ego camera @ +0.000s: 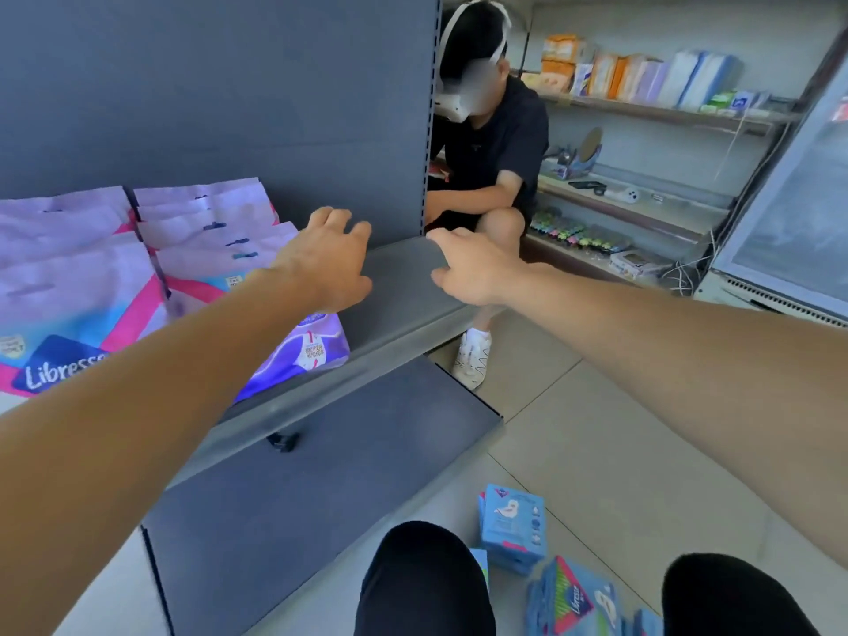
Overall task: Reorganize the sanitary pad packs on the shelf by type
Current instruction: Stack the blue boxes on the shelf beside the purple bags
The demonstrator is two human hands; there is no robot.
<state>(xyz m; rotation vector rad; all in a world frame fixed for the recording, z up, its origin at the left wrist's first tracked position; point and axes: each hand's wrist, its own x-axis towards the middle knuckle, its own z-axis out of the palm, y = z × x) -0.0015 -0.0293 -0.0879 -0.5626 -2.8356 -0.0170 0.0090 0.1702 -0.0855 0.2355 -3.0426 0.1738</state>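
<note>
A: Hands?
B: Left hand [328, 259] reaches over the grey metal shelf [404, 286], grip spread, fingers apart, holding nothing. It hovers above a purple sanitary pad pack [303, 351] lying flat at the shelf's front edge. Right hand [468, 273] near the shelf's right end, grip loosely spread, also bare.
A: Stock on the shelf?
B: Lilac-and-pink Libresse pad packs [82, 286] standing in rows, left side. Right part of the shelf bare.
A: Floor?
B: Blue pad packs [511, 525] on the tiled floor [619, 452], between the shelf base and the person's dark-clad knees [422, 580].
</note>
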